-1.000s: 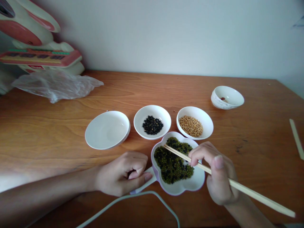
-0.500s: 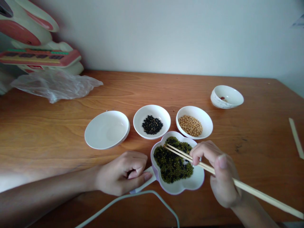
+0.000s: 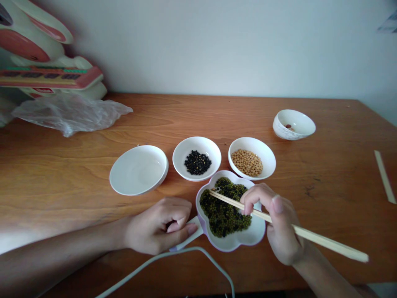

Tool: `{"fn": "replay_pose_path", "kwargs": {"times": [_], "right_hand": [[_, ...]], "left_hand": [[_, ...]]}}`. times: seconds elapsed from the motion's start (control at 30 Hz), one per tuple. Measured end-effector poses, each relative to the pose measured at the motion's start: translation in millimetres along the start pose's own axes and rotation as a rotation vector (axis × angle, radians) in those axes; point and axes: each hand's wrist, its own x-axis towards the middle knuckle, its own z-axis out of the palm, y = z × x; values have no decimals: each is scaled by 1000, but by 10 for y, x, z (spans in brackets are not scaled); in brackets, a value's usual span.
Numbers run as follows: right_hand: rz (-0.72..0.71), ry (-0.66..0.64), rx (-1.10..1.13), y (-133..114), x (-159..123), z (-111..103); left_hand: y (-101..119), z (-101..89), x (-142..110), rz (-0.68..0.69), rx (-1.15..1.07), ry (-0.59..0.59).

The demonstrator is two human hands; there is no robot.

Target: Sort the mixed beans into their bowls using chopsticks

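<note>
My left hand (image 3: 161, 227) is closed on the handle of a white, flower-shaped dish (image 3: 257, 234) with a purple rim. Green and black beans (image 3: 226, 211) lie mixed in that dish. My right hand (image 3: 276, 219) grips a pair of wooden chopsticks (image 3: 328, 243), whose tips touch the beans near the dish's upper left side. Whether a bean is between the tips I cannot tell. Just behind the dish stand a white bowl (image 3: 214, 153) of black beans (image 3: 197, 162) and another white bowl (image 3: 269, 155) of tan soybeans (image 3: 247, 162).
An empty white bowl (image 3: 138, 169) stands at the left. A patterned bowl (image 3: 294, 124) with a few small bits sits at back right. A plastic bag (image 3: 71, 111) lies before a rabbit-shaped toy keyboard (image 3: 52, 76). A pale strip (image 3: 384, 177) lies far right; a cable (image 3: 149, 265) runs in front.
The chopstick tips have moved slightly left within the beans and come closer together. My right hand has shifted a little left; my left hand stays on the handle.
</note>
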Motion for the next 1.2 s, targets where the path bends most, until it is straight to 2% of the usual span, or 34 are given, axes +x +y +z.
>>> {"fn": "replay_pose_path", "kwargs": {"times": [0.23,0.33,0.57,0.7,1.2], "right_hand": [[80,26,34,-24,-19,-49],[43,46,-11,-25,-14,-63],[-126,-62,-153,-57,32,-40],[-171,-59,-154,-58,28,-12],[0,-17,20,-19,-16,21]], "left_hand": [[4,-6,-6,-5,6,-7],[-1,-1,2,-2,-4,-4],[-11,10,-9,-5,-5,-1],[-31,17,-34,-19,-5,-11],[-54,10,-31,-12,5,-13]]}}
